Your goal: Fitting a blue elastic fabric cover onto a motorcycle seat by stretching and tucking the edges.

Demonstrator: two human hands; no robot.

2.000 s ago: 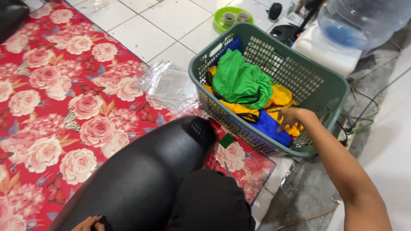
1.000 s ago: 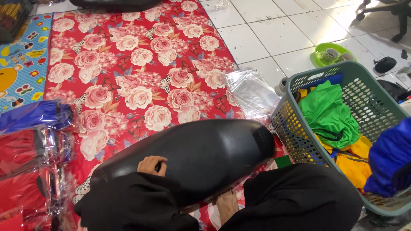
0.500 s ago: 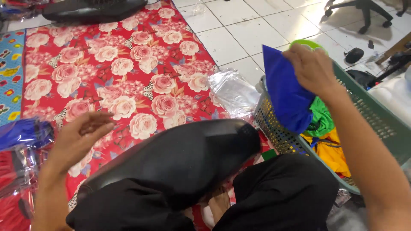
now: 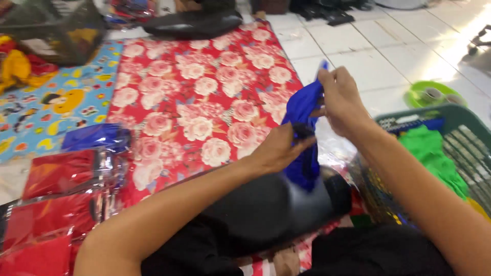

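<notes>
Above the black seat [image 4: 266, 209] that lay across the person's lap, a blue cloth [image 4: 303, 138] hung between both hands. The right hand [image 4: 341, 99] was raised highest, its arm reaching in from the lower right corner, and its fingers were closed in a pinch on the cloth's upper edge, so that a small blue tip stuck up just past them. The left hand [image 4: 279, 148] sat lower and a little to the left, its forearm running up from the bottom left, and its fingers were curled shut around a fold of the same cloth near its middle. From there the cloth dropped down until its lower end met the seat top; that end was blurred, and how it lay could not be told. Behind the hands spread a red mat with roses [image 4: 204, 97], and a blue picture mat [image 4: 56, 107] lay beside it on the left. Flat packs of red and blue cloth in clear plastic [image 4: 66, 179] lay at the left edge. On the right stood a green basket [image 4: 460, 120], cut off by the frame, with a green cloth [image 4: 434, 158] inside. A small green tray [image 4: 432, 94] with cups sat on the white tiles just beyond it.
</notes>
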